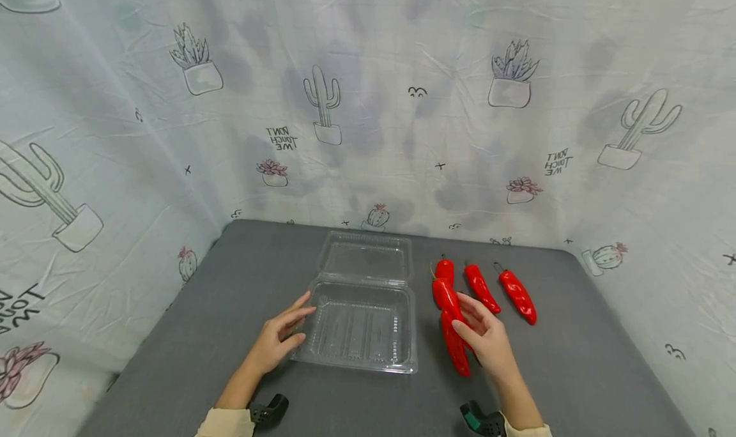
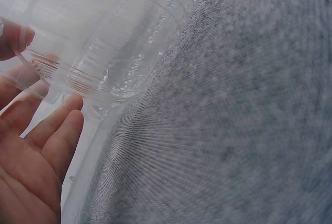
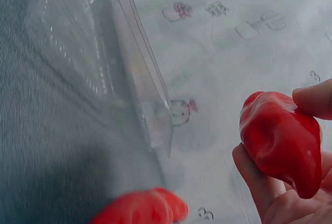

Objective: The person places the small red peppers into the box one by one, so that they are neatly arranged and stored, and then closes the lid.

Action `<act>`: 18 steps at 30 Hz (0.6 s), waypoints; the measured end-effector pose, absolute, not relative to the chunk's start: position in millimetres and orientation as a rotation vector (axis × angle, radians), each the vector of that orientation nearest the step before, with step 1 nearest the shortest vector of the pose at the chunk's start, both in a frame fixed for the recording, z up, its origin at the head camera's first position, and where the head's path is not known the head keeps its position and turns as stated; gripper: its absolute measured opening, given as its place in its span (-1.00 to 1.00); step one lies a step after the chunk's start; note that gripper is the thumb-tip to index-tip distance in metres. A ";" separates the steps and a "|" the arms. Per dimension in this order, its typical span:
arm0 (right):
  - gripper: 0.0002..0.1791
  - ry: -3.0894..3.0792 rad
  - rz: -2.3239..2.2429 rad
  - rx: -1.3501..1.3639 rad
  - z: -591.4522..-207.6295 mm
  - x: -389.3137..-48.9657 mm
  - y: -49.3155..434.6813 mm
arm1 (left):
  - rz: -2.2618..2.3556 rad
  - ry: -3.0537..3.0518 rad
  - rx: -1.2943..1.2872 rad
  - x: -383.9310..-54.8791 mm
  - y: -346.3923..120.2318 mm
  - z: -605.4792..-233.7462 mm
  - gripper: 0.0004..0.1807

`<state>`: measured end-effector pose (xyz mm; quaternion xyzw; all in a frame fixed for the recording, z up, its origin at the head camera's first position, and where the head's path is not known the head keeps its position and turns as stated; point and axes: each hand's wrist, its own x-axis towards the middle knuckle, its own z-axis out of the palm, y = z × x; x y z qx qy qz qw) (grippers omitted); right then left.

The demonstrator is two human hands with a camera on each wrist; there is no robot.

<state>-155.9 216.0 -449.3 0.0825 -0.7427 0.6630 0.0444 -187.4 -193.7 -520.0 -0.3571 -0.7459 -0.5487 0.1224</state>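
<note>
A clear plastic clamshell container (image 1: 359, 368) lies on the grey table with its lid (image 1: 365, 258) folded back behind the base. My left hand (image 1: 278, 335) holds its left rim, thumb and fingers about the plastic edge in the left wrist view. In my right hand (image 1: 485, 341), a glossy red chili pepper (image 1: 446, 296) is pinched between thumb and fingers, to the right of the container. The right wrist view shows this pepper (image 3: 280, 136) raised, its tip toward the camera. Another red pepper (image 1: 455, 347) lies just below it in the head view, partly covered.
More red peppers lie at the right: one behind the held pepper (image 1: 444, 269), one beyond my right fingers (image 1: 482, 288) and one farther right (image 1: 519, 296). A patterned cloth (image 1: 368, 137) hangs behind and beside the grey table (image 1: 575, 360).
</note>
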 end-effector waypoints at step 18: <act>-0.45 -2.317 2.027 0.450 -449.1 -174.3 175.9 | -1.608 -2.138 -1.063 -187.2 -193.6 -521.3 -0.49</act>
